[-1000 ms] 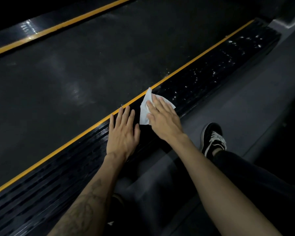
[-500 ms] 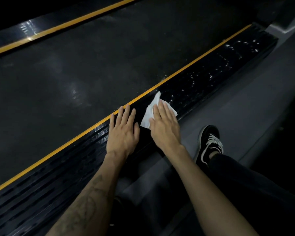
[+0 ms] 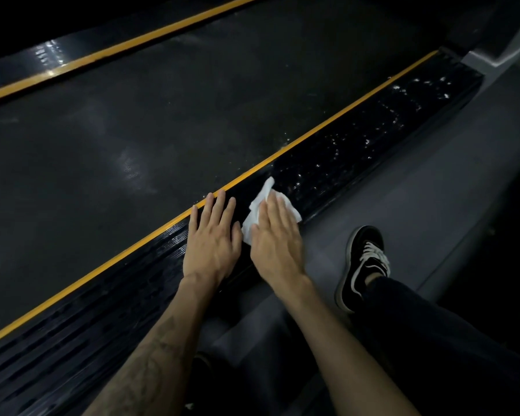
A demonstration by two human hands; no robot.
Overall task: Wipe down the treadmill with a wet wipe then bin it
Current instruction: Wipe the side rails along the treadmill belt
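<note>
The right hand lay flat with straight fingers pressing the white wet wipe onto the black ribbed side rail of the treadmill, just to the near side of the yellow stripe that edged the dark belt. The left hand rested palm down, fingers straight and spread, on the same rail just left of the wipe, its fingertips reaching the stripe. White specks dotted the rail farther right, and a black shoe with white laces stood on the grey floor to the near right.
</note>
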